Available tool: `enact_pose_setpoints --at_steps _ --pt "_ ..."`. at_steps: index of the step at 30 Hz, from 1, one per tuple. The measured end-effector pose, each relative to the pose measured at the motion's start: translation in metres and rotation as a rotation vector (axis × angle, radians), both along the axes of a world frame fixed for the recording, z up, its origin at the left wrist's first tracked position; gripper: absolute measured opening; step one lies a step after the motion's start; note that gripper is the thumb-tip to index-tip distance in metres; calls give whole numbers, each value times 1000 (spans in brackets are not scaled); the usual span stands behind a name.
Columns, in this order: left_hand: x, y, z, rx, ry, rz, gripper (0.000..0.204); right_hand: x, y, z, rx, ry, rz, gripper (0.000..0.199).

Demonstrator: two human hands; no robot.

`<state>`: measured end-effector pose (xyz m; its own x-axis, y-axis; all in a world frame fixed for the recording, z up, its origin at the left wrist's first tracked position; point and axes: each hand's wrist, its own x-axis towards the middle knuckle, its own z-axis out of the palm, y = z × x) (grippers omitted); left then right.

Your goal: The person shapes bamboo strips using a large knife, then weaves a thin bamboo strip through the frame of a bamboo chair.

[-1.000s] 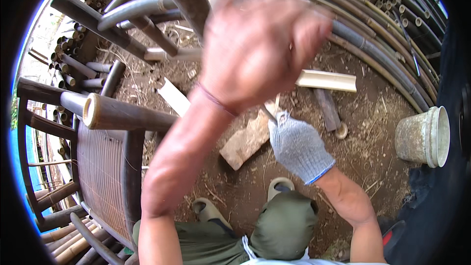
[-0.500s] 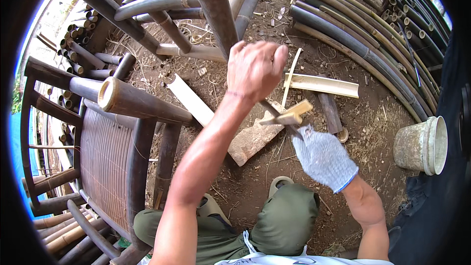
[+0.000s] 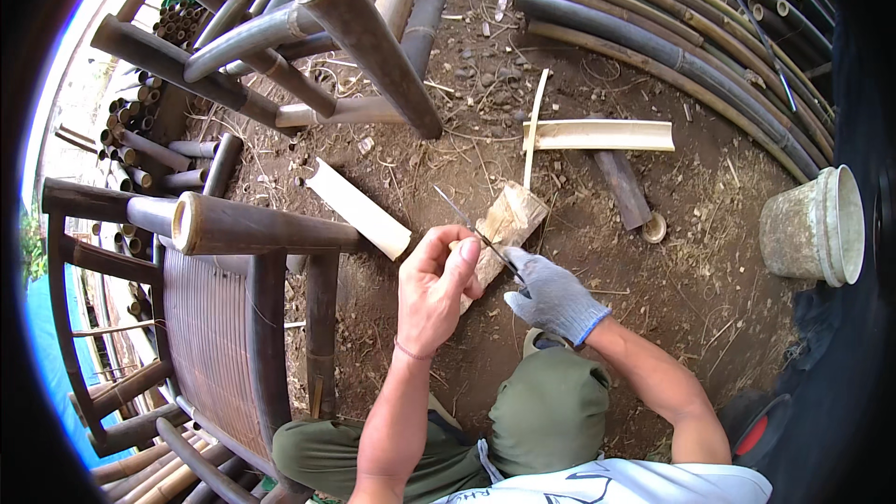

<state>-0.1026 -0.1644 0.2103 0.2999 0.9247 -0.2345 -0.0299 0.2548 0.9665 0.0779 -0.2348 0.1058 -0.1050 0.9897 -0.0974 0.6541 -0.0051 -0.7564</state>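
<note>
My right hand (image 3: 551,297), in a grey-white knit glove with a blue cuff, is closed round the handle of a knife. The narrow blade of the knife (image 3: 455,208) points up and to the left, passing close by my left fingers. Bare, with a thin cord on its wrist, my left hand (image 3: 427,294) pinches a small piece of bamboo (image 3: 455,245); only its pale end shows, and the rest is hidden by the fingers. Beneath both hands a chopped wooden block (image 3: 515,215) lies on the dirt ground.
Split bamboo pieces lie left (image 3: 359,208) and right (image 3: 607,135) of the block, near a thin strip (image 3: 535,126) and a dark bamboo offcut (image 3: 623,189). Bamboo chair frames (image 3: 210,317) crowd the left. A dirty bucket (image 3: 803,229) stands right, below stacked poles (image 3: 653,56).
My left hand has dropped from high above the block and come toward me, now pinching the bamboo. The knife has shifted left with my right hand; the pale bamboo pieces at its blade no longer show there.
</note>
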Motion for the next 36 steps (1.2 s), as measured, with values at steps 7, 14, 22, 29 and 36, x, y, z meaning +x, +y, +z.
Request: enact_pose_setpoints --at_steps 7,14,22,29,36 --pt "21 -34 -33 90 -272 190 15 43 7 -9 -592 342 -38 46" --pt "67 -34 -54 110 -220 307 21 53 29 8 -136 97 83 41" --pt "97 -16 -70 178 -273 291 25 81 54 -71 -260 65 86 42" --pt "101 0 -75 200 -241 279 25 90 60 -123 4 -149 146 38" --pt "94 4 -85 257 -231 335 20 82 68 -47 119 187 214 41"
